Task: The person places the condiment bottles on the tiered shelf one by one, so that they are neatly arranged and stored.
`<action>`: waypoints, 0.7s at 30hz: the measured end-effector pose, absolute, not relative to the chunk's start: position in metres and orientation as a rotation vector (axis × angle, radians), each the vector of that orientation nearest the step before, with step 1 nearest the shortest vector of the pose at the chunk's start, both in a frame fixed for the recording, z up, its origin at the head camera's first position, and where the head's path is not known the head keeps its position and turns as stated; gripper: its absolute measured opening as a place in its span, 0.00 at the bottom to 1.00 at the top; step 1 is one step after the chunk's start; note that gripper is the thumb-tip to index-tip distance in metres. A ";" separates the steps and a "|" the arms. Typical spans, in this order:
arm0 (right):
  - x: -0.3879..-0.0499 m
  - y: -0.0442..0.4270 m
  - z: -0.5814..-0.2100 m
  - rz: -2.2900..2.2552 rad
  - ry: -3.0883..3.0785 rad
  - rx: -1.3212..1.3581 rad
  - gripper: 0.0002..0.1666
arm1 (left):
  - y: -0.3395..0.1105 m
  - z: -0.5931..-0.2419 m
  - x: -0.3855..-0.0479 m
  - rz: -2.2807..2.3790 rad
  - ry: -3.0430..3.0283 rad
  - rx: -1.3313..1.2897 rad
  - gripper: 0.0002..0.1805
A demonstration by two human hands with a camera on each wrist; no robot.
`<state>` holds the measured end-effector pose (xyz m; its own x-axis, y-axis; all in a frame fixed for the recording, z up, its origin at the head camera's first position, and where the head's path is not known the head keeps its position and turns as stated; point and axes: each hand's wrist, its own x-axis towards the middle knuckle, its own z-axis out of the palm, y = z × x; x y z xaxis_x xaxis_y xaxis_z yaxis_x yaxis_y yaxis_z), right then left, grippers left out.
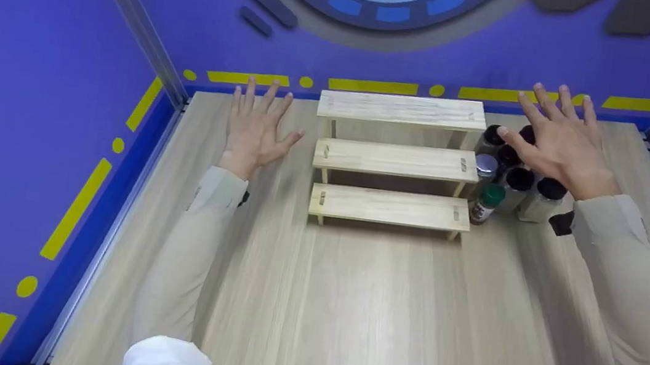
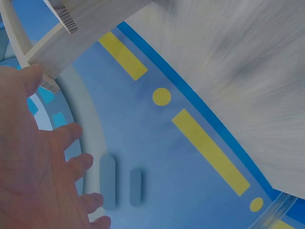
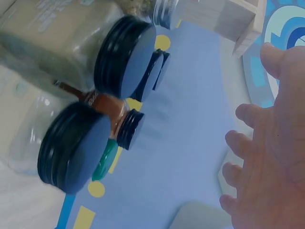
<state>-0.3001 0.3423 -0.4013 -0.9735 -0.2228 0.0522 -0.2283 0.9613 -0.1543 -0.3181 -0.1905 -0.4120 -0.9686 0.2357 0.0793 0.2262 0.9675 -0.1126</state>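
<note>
My left hand (image 1: 254,130) is held above the tabletop, left of a three-step wooden shelf rack (image 1: 396,159), with its fingers spread and nothing in it. In the left wrist view, the left hand (image 2: 35,157) appears beside an end of the rack (image 2: 71,45). Over a cluster of spice jars at the rack's right side, my right hand (image 1: 566,141) is also spread and holds nothing. Among them are a black-lidded jar (image 1: 539,202), a silver-lidded jar (image 1: 486,166) and a small green-capped bottle (image 1: 488,204). The right wrist view shows a black-lidded jar (image 3: 76,148) apart from the fingers.
The wooden tabletop (image 1: 370,318) extends in front of the rack. A blue back wall (image 1: 185,4) with yellow marks stands right behind it, and a blue side wall (image 1: 18,107) rises at the left. Metal posts (image 1: 134,16) stand at the corners.
</note>
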 end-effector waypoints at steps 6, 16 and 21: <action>-0.294 0.350 -0.404 0.291 -3.075 0.352 0.52 | -0.189 -0.410 -0.318 0.161 -3.031 -0.362 0.47; -0.266 0.371 -0.416 0.647 -2.930 0.439 0.49 | -0.185 -0.418 -0.296 -0.018 -3.018 -0.378 0.38; -0.247 0.384 -0.428 0.775 -2.851 0.423 0.49 | -0.180 -0.432 -0.282 -0.150 -3.016 -0.394 0.37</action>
<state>-0.2473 0.3841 -0.4280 -0.9477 -0.2287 0.2228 -0.3100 0.8259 -0.4709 -0.2822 -0.1799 -0.4319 -0.9620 0.2509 0.1078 0.2603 0.9618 0.0847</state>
